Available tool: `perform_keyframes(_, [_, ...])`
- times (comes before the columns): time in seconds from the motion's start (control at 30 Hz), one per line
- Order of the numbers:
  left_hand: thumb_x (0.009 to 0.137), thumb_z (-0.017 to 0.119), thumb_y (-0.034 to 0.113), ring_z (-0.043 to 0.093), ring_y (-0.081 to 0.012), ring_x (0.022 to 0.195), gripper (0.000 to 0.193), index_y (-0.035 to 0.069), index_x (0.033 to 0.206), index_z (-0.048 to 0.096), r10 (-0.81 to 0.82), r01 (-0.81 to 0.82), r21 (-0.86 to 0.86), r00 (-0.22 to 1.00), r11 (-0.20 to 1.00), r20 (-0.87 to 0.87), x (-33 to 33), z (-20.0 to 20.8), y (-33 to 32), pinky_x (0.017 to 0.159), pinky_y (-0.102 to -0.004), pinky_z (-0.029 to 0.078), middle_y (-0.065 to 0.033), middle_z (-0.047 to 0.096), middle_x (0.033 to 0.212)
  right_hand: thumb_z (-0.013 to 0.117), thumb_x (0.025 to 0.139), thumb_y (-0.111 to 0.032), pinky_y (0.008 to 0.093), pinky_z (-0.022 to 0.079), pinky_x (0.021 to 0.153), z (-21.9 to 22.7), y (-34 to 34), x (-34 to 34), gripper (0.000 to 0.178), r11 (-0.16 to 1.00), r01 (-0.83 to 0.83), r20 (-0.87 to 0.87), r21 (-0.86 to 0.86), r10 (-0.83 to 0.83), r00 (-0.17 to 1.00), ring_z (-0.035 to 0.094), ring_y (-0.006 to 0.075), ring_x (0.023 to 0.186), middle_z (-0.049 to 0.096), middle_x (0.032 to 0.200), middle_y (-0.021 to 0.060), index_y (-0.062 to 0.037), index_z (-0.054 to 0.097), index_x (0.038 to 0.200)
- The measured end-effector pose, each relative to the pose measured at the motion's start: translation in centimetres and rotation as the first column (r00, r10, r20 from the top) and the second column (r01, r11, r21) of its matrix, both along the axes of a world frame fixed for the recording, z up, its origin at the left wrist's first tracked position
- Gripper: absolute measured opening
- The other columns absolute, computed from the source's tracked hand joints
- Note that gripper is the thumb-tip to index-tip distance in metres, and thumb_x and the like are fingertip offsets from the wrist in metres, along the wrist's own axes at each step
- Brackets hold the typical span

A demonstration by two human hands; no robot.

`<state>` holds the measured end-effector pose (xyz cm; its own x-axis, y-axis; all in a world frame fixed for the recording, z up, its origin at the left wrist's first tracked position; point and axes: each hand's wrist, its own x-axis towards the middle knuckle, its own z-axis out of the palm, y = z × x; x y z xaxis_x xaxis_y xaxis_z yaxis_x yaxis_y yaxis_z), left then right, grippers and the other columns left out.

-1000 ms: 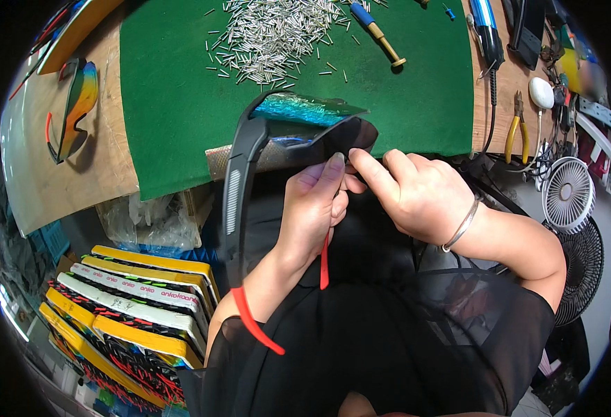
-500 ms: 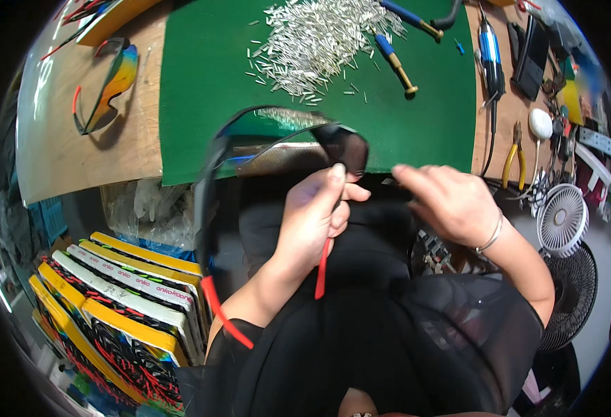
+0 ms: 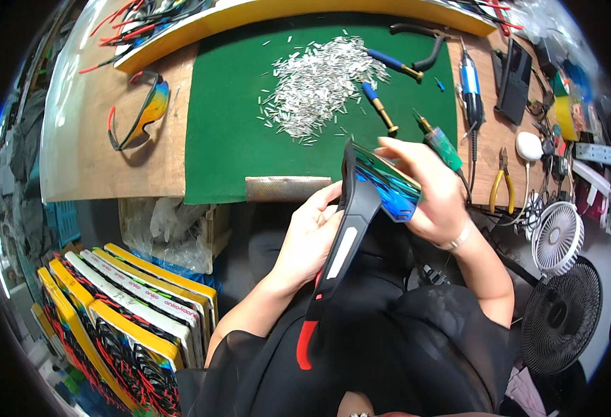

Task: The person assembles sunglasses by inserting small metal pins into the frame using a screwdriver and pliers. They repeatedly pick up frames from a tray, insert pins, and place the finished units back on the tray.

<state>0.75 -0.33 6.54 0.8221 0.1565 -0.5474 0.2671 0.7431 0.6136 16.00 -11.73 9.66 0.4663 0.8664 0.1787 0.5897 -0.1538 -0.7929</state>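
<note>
A pair of black sports sunglasses (image 3: 355,219) with red temple tips is between my hands, just past the mat's near edge. My left hand (image 3: 307,242) is closed around the frame near the hinge, its fingertips partly behind the temple. At the other side, my right hand (image 3: 436,194) grips the blue-green mirrored lens (image 3: 387,191), fingers over its upper edge. One temple points down toward my lap; the other is mostly hidden. Right beside my right hand, a green-handled tool (image 3: 442,144) with a pointed tip rests on the green mat (image 3: 250,149).
Small clear pieces (image 3: 312,90) are heaped on the mat, with two blue-handled screwdrivers (image 3: 380,108) beside them. Finished-looking sunglasses (image 3: 145,115) lie at left. Yellow-handled pliers (image 3: 502,182), a blue corded tool (image 3: 471,90) and fans (image 3: 557,240) are at right. Trays of frames (image 3: 131,299) stand lower left.
The sunglasses have turned so their temple faces me. My right hand, apart from them before, has come onto the lens. The green-handled tool now lies on the mat. The view has shifted.
</note>
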Motion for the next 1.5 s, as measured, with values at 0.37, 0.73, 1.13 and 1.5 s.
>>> perform_keyframes(0.37, [0.089,0.051,0.018,0.048,-0.0039,0.055,0.031,0.001,0.115,0.049,-0.032,0.031,0.104,0.999,0.994,0.001,-0.8,-0.3,0.5,0.048,-0.0155,0.039,-0.0079,0.062,0.094,0.053,0.079,-0.001,0.0293,0.047,0.06,-1.7,2.9,-1.0,0.018,0.992,0.015,-0.156,0.126,0.005,0.988,0.06,0.0238,0.065,0.057,0.075,0.0122,-0.0009,0.059,0.095])
perform_keyframes(0.73, [0.081,0.062,0.009,0.051,-0.0047,0.051,0.036,-0.005,0.112,0.048,0.046,0.014,0.425,0.99,0.905,-0.13,-1.9,0.6,8.4,0.048,-0.0175,0.043,0.0003,0.055,0.07,0.058,0.086,-0.016,0.0223,0.046,0.063,-4.4,6.8,-2.1,0.035,0.995,-0.042,-0.63,-0.091,-0.025,0.776,0.054,0.0069,0.068,0.06,0.082,0.0086,0.0009,0.05,0.115])
perform_keyframes(1.13, [0.08,0.061,0.023,0.058,-0.0139,0.057,0.05,-0.007,0.117,0.046,0.499,0.042,0.96,0.847,0.278,-0.182,-1.8,0.1,18.3,0.058,-0.0275,0.047,-0.0065,0.058,0.06,0.058,0.079,-0.002,0.0267,0.045,0.057,-6.1,4.7,-2.0,0.011,0.994,0.109,-0.011,0.003,-0.109,0.994,0.058,0.0204,0.063,0.06,0.075,0.0111,0.0002,0.062,0.088])
perform_keyframes(1.5, [0.079,0.062,0.013,0.06,-0.0287,0.076,0.02,0.001,0.095,0.06,0.533,0.093,0.914,0.833,-0.396,0.146,-6.4,-0.5,23.8,0.071,-0.0337,0.046,-0.0141,0.06,0.086,0.059,0.076,0.0,0.0296,0.046,0.055,-6.4,5.0,-2.8,0.009,0.993,0.062,0.108,0.101,-0.073,0.991,0.058,0.0245,0.061,0.059,0.073,0.0115,-0.0014,0.062,0.085])
